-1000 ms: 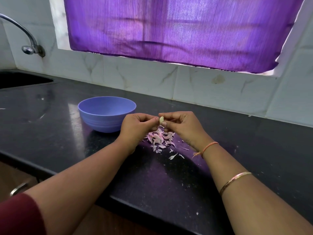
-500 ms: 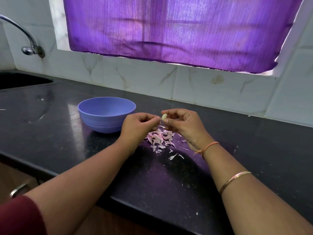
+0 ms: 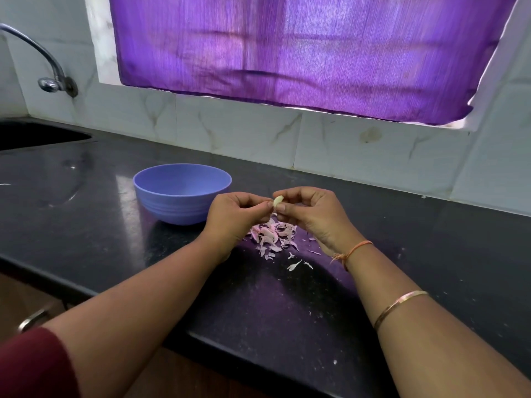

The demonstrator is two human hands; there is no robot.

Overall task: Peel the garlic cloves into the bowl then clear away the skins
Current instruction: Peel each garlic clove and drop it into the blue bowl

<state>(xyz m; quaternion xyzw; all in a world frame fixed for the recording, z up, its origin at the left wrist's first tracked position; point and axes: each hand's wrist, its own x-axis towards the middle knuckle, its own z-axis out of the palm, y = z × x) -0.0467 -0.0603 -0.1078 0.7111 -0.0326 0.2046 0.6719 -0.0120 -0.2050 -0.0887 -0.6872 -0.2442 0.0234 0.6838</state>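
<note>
A pale garlic clove (image 3: 277, 201) is pinched between the thumb and forefinger of my right hand (image 3: 311, 215), held above the counter. My left hand (image 3: 234, 218) sits just to its left with fingers curled, its fingertips touching the clove's left side. Below both hands lies a heap of pinkish garlic skins (image 3: 271, 235) on the black counter (image 3: 287, 311). A blue bowl (image 3: 161, 193) stands to the left of my left hand; what is inside it is hidden by its wall.
A sink (image 3: 34, 136) and a tap (image 3: 51, 79) are at the far left. A tiled wall and a purple curtain (image 3: 301, 53) close the back. Loose skin flakes (image 3: 298, 264) lie toward the counter's front edge.
Both hands have risen slightly off the skin heap with the clove. The clove now shows more bare and pale between the fingertips.
</note>
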